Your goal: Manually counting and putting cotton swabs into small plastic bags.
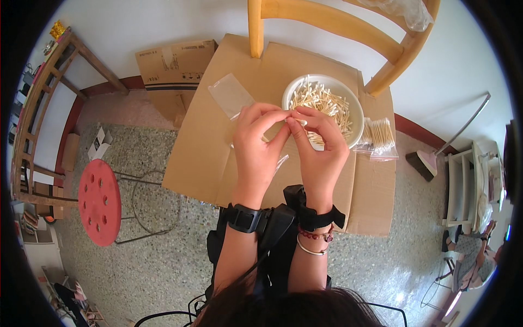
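My left hand [255, 139] and my right hand [321, 144] meet fingertip to fingertip above the cardboard, both closed in a pinch. A cotton swab [303, 123] is between them, its white tip showing beside my right thumb; the fingers cover most of its stick. Just behind my right hand stands a white bowl [357, 111] heaped with loose cotton swabs [322, 101]. Right of the bowl lies a clear bag [379, 136] packed with swabs in a row. An empty-looking clear bag [230, 94] rests beyond my left hand. More clear plastic [281, 162] shows between my wrists.
Flattened cardboard [201, 158] forms the work surface, against a wooden chair back [332, 19]. A red round stool [99, 201] stands left, near a cardboard box [177, 65]. At right are a broom [422, 163] and a white shelf [460, 188]. Another person [474, 256] sits far right.
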`<act>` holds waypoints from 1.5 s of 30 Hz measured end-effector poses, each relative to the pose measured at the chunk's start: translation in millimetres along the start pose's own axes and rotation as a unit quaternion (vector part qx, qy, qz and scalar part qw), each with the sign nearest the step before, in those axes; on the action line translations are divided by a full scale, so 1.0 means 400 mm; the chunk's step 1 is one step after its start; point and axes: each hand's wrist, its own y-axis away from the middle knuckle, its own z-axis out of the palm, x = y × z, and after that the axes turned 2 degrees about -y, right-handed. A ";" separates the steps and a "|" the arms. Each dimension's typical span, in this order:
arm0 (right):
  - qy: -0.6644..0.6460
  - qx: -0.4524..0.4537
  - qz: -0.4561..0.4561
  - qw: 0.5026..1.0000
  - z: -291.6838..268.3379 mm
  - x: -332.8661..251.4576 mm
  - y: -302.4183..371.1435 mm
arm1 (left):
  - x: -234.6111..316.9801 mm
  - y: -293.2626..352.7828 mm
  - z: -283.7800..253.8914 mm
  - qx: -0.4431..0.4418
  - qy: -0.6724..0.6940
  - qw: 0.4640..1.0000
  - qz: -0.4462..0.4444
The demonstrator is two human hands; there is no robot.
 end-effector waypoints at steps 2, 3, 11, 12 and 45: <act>0.005 -0.006 -0.004 1.000 -0.002 -0.003 0.001 | 0.000 0.000 -0.003 0.002 0.000 1.000 0.002; 0.011 -0.011 -0.008 1.000 -0.003 -0.004 0.001 | -0.002 0.001 -0.003 0.004 0.003 1.000 0.000; -0.179 -0.037 0.131 0.974 -0.007 -0.008 0.005 | 0.002 0.004 -0.003 -0.002 0.190 0.979 -0.079; -0.221 -0.049 0.161 0.961 -0.012 -0.005 0.005 | 0.003 0.005 -0.007 -0.018 0.242 0.963 -0.114; -0.323 -0.058 0.177 0.928 -0.035 -0.023 0.001 | 0.017 -0.013 -0.065 -0.123 0.371 0.894 -0.219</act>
